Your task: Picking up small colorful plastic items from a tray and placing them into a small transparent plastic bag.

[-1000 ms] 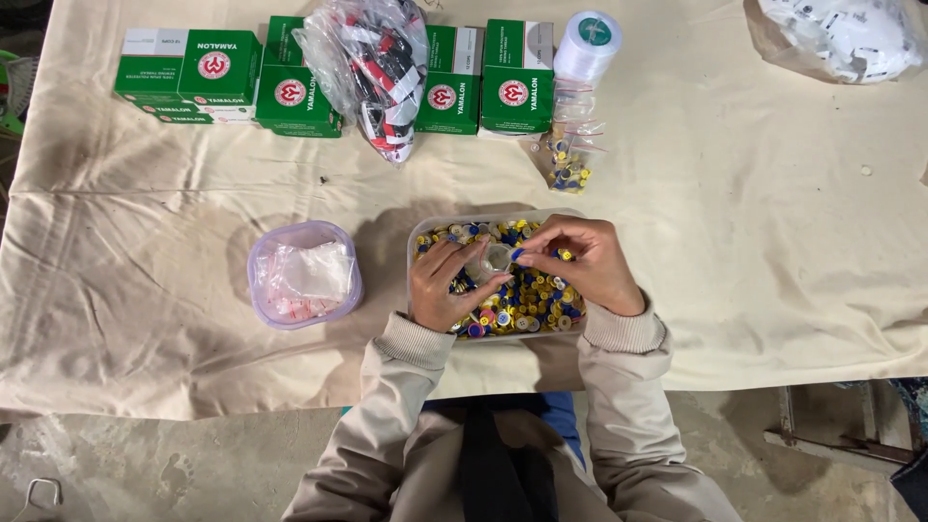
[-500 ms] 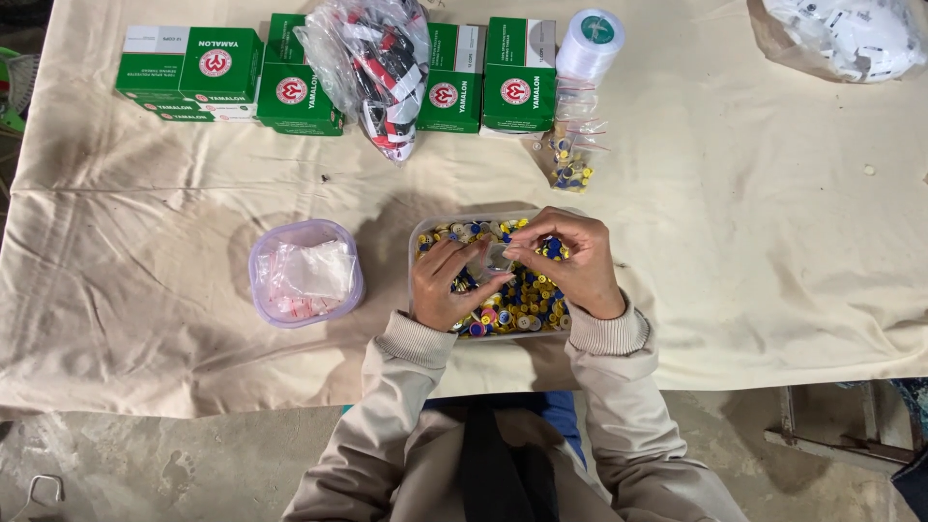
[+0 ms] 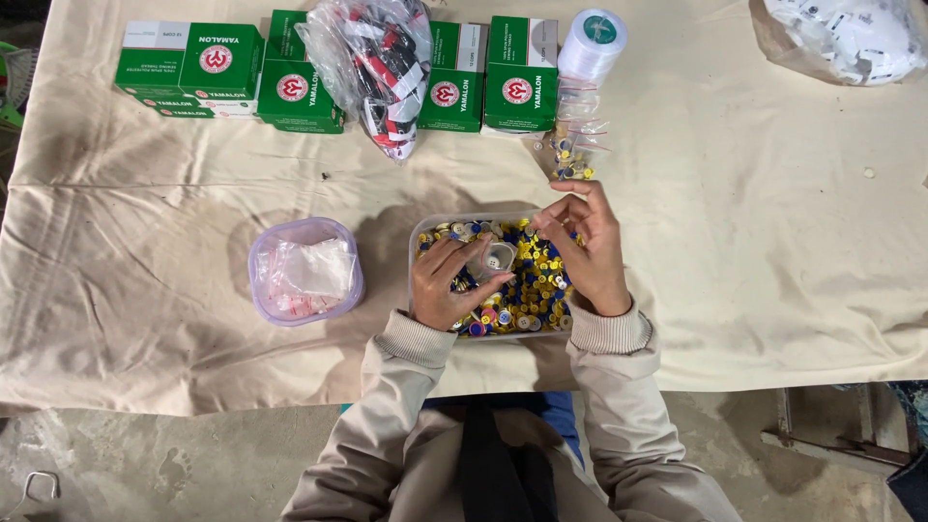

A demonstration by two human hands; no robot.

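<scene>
Left hand: the left hand [image 3: 447, 282] rests over the near-left part of the clear tub [image 3: 421, 230], fingers curled around a small white piece [image 3: 495, 259] with holes in it, likely a large button (too small to be sure).
Right hand: the right hand [image 3: 583, 244] is raised over the tub's far-right corner, thumb and fingertips drawn together as if pinching something tiny; what it pinches cannot be told.
Buttons: the mass of yellow, blue and white buttons [image 3: 536, 285] fills the tub, partly under both hands, so each pick is a short reach.
Tub position: directly before the person, on the cream cloth [image 3: 735, 242].
Small bag: a little clear bag of buttons [image 3: 570, 155] lies just beyond the right hand, near a white thread spool [image 3: 592, 41].
Left side: a lilac container [image 3: 305, 271] of clear packets sits beside the tub, apart from the left hand.
Far edge: green boxes [image 3: 232, 63] and a bag of red-and-black items [image 3: 382, 68] lie well out of reach.
</scene>
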